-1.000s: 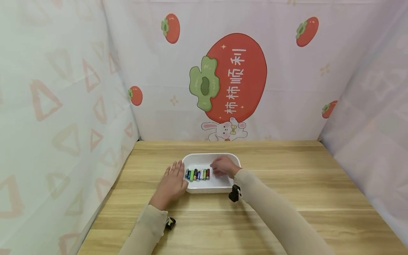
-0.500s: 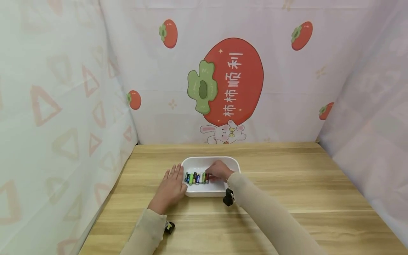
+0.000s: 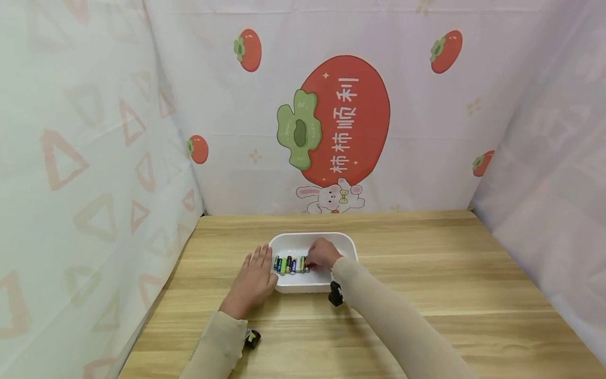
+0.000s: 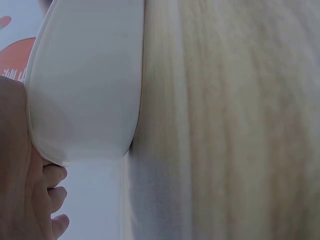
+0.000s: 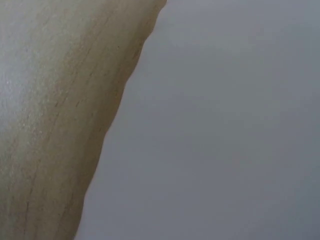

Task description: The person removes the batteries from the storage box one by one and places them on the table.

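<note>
A row of several small batteries lies side by side in the left half of a white plastic tray. My left hand is laid along the tray's left end, fingers straight, thumb by the near corner. In the left wrist view, that hand rests against the rim of the tray. My right hand reaches down inside the tray with bent fingers. It pinches the red battery at the row's right end, whose upper part the fingers hide. Only the tray's wall fills most of the right wrist view.
The tray stands on a wood-grain table, toward its back. Behind it hangs a white cloth printed with persimmons, and more cloth encloses both sides. Each sleeve has a small black camera at the wrist.
My right hand has moved left and down inside the tray to the right end of the battery row. The left hand keeps its place on the tray; the head view has shifted slightly.
</note>
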`<act>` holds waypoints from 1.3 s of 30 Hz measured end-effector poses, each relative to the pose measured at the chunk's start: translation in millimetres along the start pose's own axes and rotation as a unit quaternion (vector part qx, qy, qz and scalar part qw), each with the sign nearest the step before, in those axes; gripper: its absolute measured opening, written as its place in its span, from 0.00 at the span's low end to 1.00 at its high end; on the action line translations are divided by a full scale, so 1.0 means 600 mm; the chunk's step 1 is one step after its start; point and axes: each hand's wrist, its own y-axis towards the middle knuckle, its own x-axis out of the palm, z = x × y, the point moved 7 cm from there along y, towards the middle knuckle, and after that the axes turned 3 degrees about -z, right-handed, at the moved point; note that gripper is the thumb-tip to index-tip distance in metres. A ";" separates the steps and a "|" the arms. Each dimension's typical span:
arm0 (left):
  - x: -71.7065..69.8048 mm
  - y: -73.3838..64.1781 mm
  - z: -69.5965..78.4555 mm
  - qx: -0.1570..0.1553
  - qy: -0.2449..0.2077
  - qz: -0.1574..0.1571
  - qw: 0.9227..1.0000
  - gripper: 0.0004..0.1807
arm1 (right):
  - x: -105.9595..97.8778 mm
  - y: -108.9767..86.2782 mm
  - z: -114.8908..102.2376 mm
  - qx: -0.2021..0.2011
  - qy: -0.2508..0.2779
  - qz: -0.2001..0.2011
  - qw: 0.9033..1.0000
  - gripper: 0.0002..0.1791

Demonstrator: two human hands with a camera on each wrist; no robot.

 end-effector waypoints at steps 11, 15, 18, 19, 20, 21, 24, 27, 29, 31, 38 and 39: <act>0.003 0.002 -0.001 -0.001 -0.007 -0.002 1.000 0.36 | 0.001 0.007 0.003 0.004 -0.064 0.019 0.998 0.08; 0.005 0.001 -0.001 -0.001 -0.006 -0.006 1.000 0.36 | -0.001 0.005 0.003 0.004 -0.055 0.008 0.998 0.08; 0.006 0.000 -0.002 -0.002 -0.009 -0.006 1.000 0.36 | -0.005 0.002 0.004 0.003 -0.018 -0.004 1.000 0.06; 0.006 0.000 -0.002 -0.002 -0.008 -0.007 1.000 0.36 | -0.006 0.001 0.005 0.005 0.002 -0.009 1.000 0.06; 0.007 0.000 -0.002 -0.002 -0.009 -0.006 1.000 0.36 | -0.007 0.001 0.006 0.006 0.021 -0.013 1.000 0.05; 0.007 0.000 -0.002 -0.002 -0.009 -0.006 1.000 0.36 | -0.008 -0.001 0.007 0.007 0.045 -0.017 0.999 0.04; 0.009 0.000 -0.002 -0.004 -0.003 -0.009 1.000 0.36 | -0.011 -0.004 0.008 0.011 0.098 -0.029 0.995 0.04; 0.009 0.000 -0.002 -0.003 -0.007 -0.005 1.000 0.36 | -0.013 -0.006 0.010 0.012 0.133 -0.038 0.990 0.06; 0.010 0.000 -0.003 -0.003 -0.009 -0.003 1.000 0.36 | -0.013 -0.005 0.011 0.012 0.146 -0.041 0.988 0.07; 0.009 0.000 -0.003 -0.004 -0.012 -0.002 1.000 0.36 | -0.014 -0.004 0.013 0.013 0.157 -0.043 0.987 0.07; 0.007 -0.002 -0.002 -0.002 -0.010 0.002 1.000 0.36 | -0.018 -0.004 0.015 0.013 0.179 -0.046 0.983 0.07; 0.007 -0.001 -0.003 -0.001 -0.008 0.003 1.000 0.36 | -0.019 -0.005 0.014 0.013 0.181 -0.046 0.982 0.07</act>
